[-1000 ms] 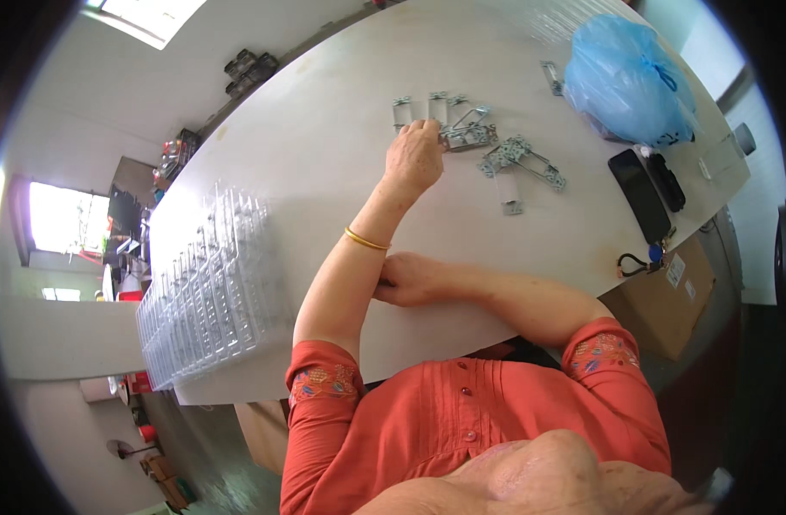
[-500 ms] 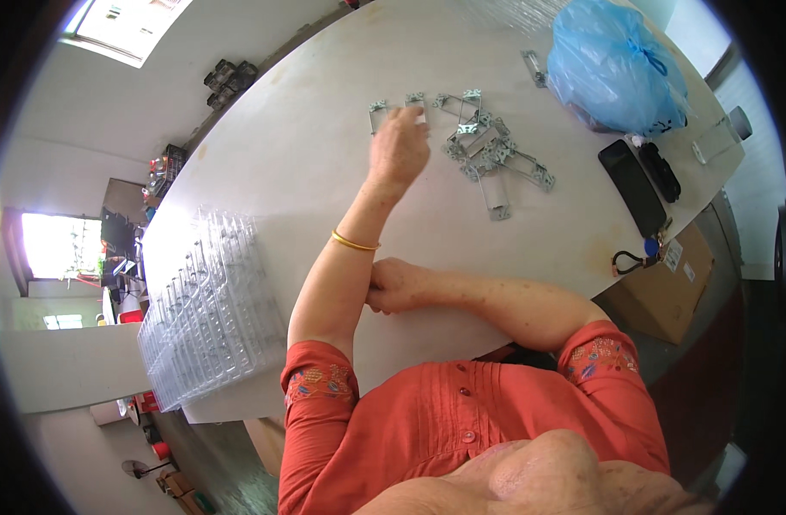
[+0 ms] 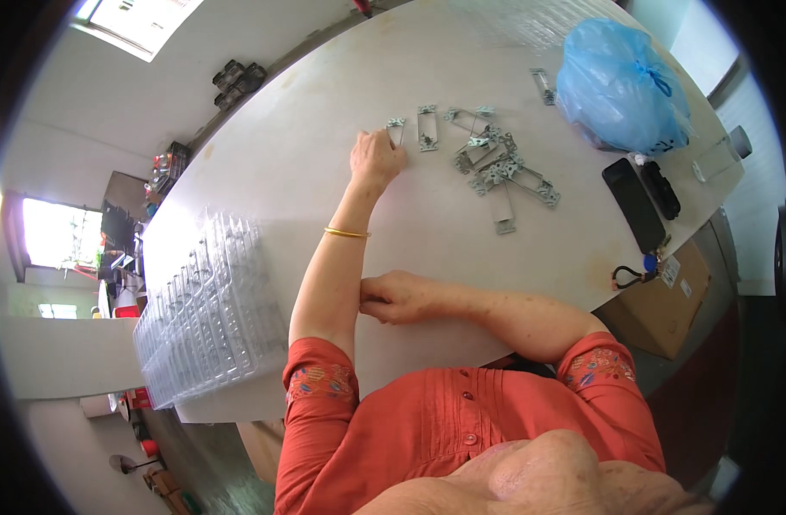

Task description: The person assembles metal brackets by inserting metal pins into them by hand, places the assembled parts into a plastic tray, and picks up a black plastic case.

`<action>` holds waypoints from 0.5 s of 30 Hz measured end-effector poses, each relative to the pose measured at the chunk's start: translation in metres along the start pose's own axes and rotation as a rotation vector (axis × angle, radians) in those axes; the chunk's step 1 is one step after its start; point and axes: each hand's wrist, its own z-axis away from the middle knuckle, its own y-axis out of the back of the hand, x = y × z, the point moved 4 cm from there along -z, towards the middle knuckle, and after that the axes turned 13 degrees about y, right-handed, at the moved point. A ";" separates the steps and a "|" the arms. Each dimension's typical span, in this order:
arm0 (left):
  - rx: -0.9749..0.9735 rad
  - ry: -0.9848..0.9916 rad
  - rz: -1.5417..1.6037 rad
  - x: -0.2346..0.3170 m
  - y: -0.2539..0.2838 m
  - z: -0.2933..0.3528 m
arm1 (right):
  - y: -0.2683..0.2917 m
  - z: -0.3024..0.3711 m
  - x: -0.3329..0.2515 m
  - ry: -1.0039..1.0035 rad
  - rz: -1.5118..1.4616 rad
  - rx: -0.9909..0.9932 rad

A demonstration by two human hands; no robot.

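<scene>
My left hand (image 3: 377, 160) reaches far across the white table, its fingers bent against a small rectangular metal frame (image 3: 396, 124); the hand hides the frame's near end. Just right of it, a second metal frame (image 3: 427, 129) lies lengthwise by itself. Farther right, several more of these thin frames with toothed end plates lie tangled in a loose pile (image 3: 493, 159). My right hand (image 3: 396, 297) rests on the table close to my left forearm, fingers curled in, with nothing visible in them.
Stacked clear plastic trays (image 3: 208, 313) stand at the left table edge. On the right are a tied blue plastic bag (image 3: 623, 86), a black phone (image 3: 633, 204), a black case (image 3: 660, 190) and a clear bottle (image 3: 721, 156). One frame (image 3: 543, 87) lies beside the bag. A cardboard box (image 3: 667, 300) sits below the table edge.
My left hand has moved left, off the second frame to the leftmost one. That second frame now shows whole. My right hand has stayed about where it was.
</scene>
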 end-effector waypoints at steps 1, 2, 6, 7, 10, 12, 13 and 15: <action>0.001 0.002 0.000 0.002 0.006 0.007 | 0.001 0.001 0.001 0.020 0.012 -0.006; 0.021 0.050 0.051 0.000 0.013 0.016 | 0.003 0.002 0.001 0.021 0.010 -0.011; -0.094 0.244 0.376 -0.036 0.039 0.042 | 0.005 0.004 -0.002 -0.047 -0.051 -0.093; -0.082 0.261 0.378 -0.049 0.043 0.050 | 0.005 0.004 -0.002 -0.086 -0.092 -0.088; -0.133 0.191 0.881 -0.073 0.050 0.087 | 0.009 0.005 -0.009 -0.172 -0.153 -0.045; -0.301 0.244 1.414 -0.078 0.052 0.121 | 0.018 0.003 -0.005 -0.103 -0.151 0.038; -0.283 0.261 1.415 -0.086 0.053 0.136 | 0.023 0.002 -0.006 -0.032 -0.145 0.135; -0.377 0.253 1.552 -0.097 0.050 0.163 | 0.036 0.004 -0.018 -0.043 -0.237 0.323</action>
